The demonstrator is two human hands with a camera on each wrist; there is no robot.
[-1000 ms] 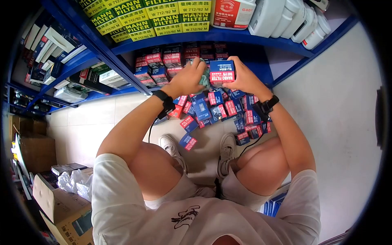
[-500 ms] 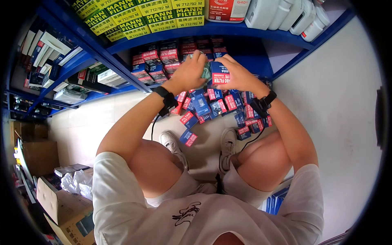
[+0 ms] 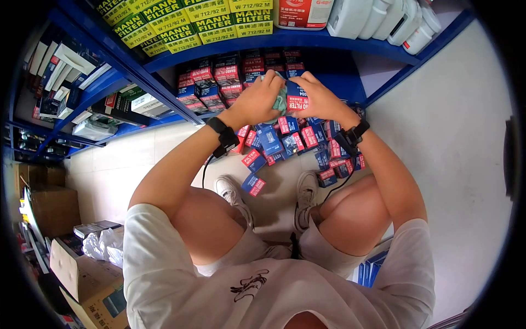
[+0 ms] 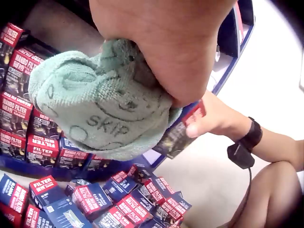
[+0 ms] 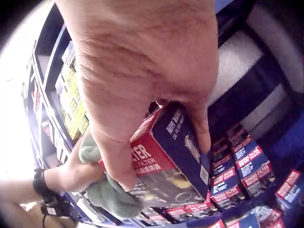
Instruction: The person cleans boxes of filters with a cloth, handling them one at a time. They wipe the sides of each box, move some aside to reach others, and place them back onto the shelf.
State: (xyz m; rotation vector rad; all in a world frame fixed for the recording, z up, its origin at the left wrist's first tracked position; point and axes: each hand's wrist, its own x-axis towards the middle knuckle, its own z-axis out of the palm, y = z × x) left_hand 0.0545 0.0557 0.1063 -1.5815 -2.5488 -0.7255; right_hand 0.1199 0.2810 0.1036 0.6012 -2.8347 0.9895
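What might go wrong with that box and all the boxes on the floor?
The box is held up by the right hand over the pile, so it might slip and drop there. The green cloth in the left hand could snag a box edge. The shoes are close to loose boxes, so one might get stepped on.

In the head view we see even, moderate light, soft shadow between the white shoes (image 3: 265, 200), and curved, black-rimmed edges. Both wrist views look softer; glare whitens the pale floor (image 4: 270, 61) and the right wrist view's left side.
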